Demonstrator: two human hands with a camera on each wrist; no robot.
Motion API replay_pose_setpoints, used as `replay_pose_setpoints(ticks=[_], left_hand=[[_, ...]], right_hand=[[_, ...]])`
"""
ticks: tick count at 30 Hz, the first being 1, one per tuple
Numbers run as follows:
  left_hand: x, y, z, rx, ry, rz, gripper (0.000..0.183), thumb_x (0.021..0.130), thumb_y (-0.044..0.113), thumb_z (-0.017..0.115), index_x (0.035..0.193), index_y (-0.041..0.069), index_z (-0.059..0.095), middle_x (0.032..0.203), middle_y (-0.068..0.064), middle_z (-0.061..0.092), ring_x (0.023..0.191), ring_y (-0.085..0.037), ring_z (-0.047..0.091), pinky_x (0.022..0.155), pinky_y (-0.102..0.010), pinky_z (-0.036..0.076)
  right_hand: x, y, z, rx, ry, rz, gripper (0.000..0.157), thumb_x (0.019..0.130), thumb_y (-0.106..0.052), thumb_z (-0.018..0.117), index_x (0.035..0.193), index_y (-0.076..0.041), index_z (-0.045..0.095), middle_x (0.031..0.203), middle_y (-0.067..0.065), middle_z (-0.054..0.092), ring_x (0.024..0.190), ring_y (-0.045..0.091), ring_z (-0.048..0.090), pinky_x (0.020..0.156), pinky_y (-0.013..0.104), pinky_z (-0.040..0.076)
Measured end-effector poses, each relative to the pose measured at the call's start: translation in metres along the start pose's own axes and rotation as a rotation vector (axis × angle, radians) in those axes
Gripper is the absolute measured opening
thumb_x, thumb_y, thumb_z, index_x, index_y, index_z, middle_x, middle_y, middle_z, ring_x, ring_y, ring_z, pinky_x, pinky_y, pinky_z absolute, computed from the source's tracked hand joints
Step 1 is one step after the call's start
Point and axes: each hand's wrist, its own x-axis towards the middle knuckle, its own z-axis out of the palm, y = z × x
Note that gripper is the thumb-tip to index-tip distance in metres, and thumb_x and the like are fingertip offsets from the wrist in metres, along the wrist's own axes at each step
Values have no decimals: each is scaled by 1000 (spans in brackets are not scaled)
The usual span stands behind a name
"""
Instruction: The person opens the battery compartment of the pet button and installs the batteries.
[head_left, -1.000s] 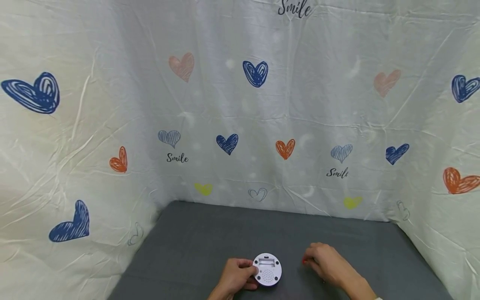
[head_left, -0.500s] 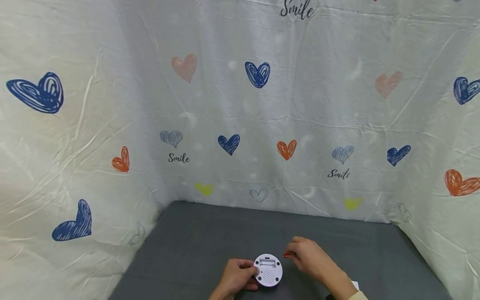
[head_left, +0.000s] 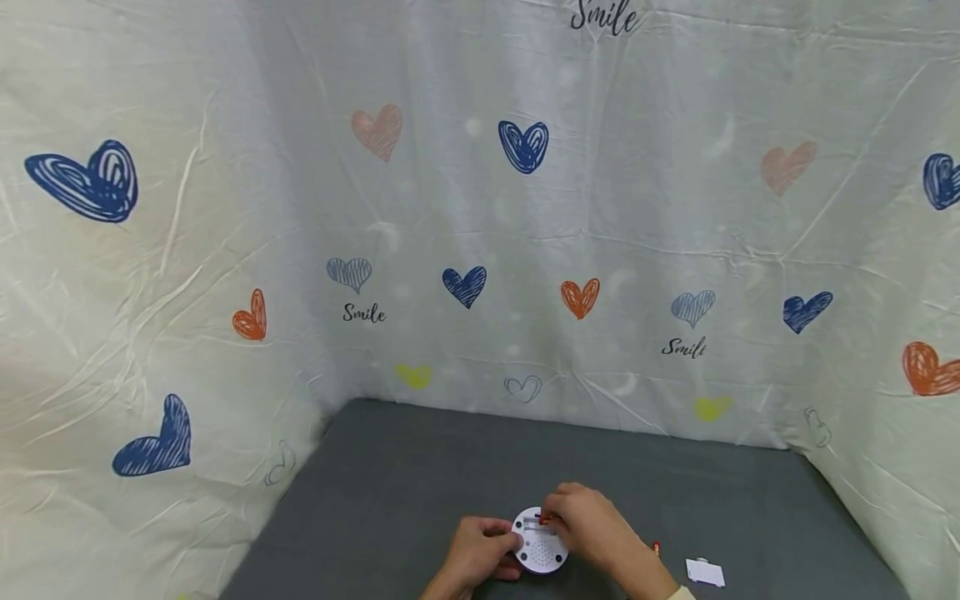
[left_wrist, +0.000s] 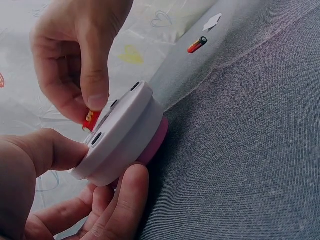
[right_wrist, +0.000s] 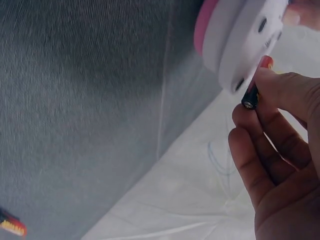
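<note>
My left hand [head_left: 480, 550] grips a round white device [head_left: 542, 555] by its left edge, thumb on top and fingers beneath. Its underside faces up, showing small dark feet, a patch of speaker holes and a battery compartment; a pink part [left_wrist: 155, 140] shows on the other side. With thumb and fingers, my right hand [head_left: 588, 523] pinches a red and black battery [right_wrist: 251, 95] right at the compartment. In the left wrist view the held battery [left_wrist: 90, 119] is partly hidden by the right fingers.
A second red and black battery [left_wrist: 197, 45] lies on the grey cloth-covered table [head_left: 450, 467], right of the device. Farther right is a small white battery cover [head_left: 705, 572]. A white curtain [head_left: 420, 208] printed with hearts surrounds the table at the back and sides.
My right hand has moved left with the battery, from beside the device to over its compartment. The second battery and the cover have come into view. My left hand keeps its hold.
</note>
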Motion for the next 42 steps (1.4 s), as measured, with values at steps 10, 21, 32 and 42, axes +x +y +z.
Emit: replay_pose_setpoints(ticks=[10,21,32,42], left_hand=[[0,1,1,7,9,-14,25,91,0,73,113,-12,74,91,-10,78,70,-17,78,61,-32,69],[0,1,0,1,6,-28,26,91,0,74,114,-12,73,94,-12,78,70,-17,78,61,-32,70],[-1,0,1,-14,11,-3,32,90,0,73,118,-15,70,92,-11,78,69,-18,78,61,-33,70],[0,-1,1,0,19,-3,32,90,0,73,118,-15,71,90,-9,79,70,-19,78,62,-34,70]], right_hand=[[4,-6,9,-75,-24,27,11,90,-12,84,94,-22,81,88,-9,72,82,10,62,71,33,58],[6,-10,14,-7,-4,32,10,93,-13,84,92,-22,80,87,-11,66,81,6,59,64,27,55],[-4,8,5,184,87,133,3,96,-14,81,96,-16,80,91,-13,68,83,2,63,70,28,60],[-10,22,1,539,-82,455,21,105,-25,70,106,-8,82,84,0,76,72,12,68,59,31,59]])
